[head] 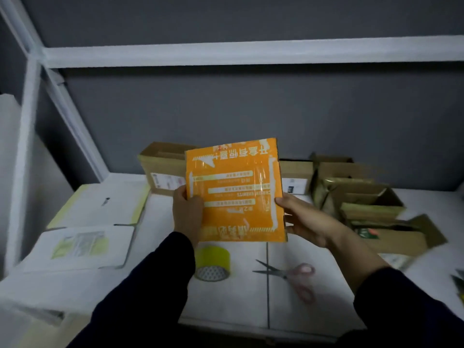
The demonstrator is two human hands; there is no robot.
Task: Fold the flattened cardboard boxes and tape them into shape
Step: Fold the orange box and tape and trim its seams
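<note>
Over the counter (226, 305), the flattened orange box (233, 192) stands between our left hand (187, 212) and right hand (303, 222), each gripping a side edge; its white print is upside down, unreadable. Below them: tape roll (212, 263), scissors (288, 272).

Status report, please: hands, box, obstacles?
Left hand, right hand grip flattened orange cardboard box, lifted. Yellow tape roll, pink-handled scissors on white table beneath. No obstruction.
</note>
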